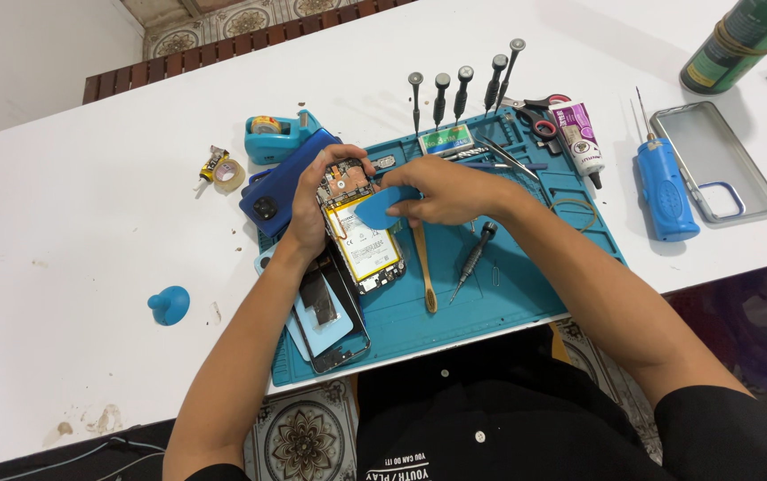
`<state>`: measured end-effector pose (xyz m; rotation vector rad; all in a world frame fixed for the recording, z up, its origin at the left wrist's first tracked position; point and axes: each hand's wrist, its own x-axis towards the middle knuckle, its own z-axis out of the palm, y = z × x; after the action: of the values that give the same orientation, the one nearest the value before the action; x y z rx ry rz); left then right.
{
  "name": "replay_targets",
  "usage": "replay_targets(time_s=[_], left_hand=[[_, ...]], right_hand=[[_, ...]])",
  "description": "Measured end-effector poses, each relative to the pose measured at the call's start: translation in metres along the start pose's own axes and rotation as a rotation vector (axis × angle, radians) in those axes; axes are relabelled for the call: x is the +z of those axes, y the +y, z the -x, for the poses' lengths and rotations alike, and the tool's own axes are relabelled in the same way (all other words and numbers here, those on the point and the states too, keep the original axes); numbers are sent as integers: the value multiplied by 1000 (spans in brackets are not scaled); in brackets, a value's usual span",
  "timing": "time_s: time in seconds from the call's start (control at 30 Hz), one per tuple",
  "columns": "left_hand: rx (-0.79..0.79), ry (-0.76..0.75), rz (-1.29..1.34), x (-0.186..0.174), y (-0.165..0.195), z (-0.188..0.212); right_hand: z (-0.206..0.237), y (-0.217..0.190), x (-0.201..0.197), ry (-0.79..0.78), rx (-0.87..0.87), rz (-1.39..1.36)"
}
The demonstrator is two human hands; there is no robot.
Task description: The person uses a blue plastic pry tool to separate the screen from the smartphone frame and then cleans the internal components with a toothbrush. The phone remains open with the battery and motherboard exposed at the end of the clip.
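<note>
1. Head view is showing me a white table (89, 223), and at its far left a small blue suction cup (169, 305) is sitting alone, well apart from the work.
2. Moving right, I am seeing a little yellow tape roll (223, 169) and a teal tape dispenser (278, 136) lying just beyond a blue phone back cover (281, 183).
3. My left hand (312, 214) is wrapping around the upper edge of the opened phone (364, 242), fingers closed on its frame, holding it over the blue work mat (490, 294); its yellowish battery is facing up.
4. Below that hand, spare phone frames (334, 325) are lying stacked at the mat's near left corner.
5. My right hand (441, 191) is pinching a blue triangular pick (376, 210), fingers together on it, its tip touching the phone near the battery's top.
6. A bamboo stick (424, 267) and a black screwdriver (474, 258) are lying on the mat just beside the phone.
7. Further right, five screwdrivers (459, 85) are standing along the mat's far edge, beside scissors (539, 116) and a glue tube (584, 138).
8. At the far right, a blue electric screwdriver (665, 189), a clear phone case (713, 160) and a green can (739, 40) are resting on the table.
</note>
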<state>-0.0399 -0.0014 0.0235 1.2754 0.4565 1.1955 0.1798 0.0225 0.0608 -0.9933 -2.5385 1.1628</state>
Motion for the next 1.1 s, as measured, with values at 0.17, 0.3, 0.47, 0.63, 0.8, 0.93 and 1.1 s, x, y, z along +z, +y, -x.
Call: replay_targets(time_s=[0.17, 0.3, 0.47, 0.63, 0.8, 0.93, 1.1], left_hand=[[6, 8, -22, 0, 0, -1], [10, 16, -38, 0, 0, 1], [11, 22, -49, 0, 0, 1], [-5, 30, -28, 0, 0, 0], [18, 28, -61, 0, -1, 0], [9, 26, -38, -1, -1, -1], [4, 20, -30, -1, -2, 0]], right_hand=[[-1, 2, 0, 14, 14, -26], [-3, 5, 1, 104, -134, 23], [-5, 6, 3, 165, -113, 14], [-4, 6, 2, 127, -129, 67], [-5, 5, 5, 227, -252, 17], [-4, 3, 7, 125, -112, 98], [-1, -5, 5, 211, -254, 15]])
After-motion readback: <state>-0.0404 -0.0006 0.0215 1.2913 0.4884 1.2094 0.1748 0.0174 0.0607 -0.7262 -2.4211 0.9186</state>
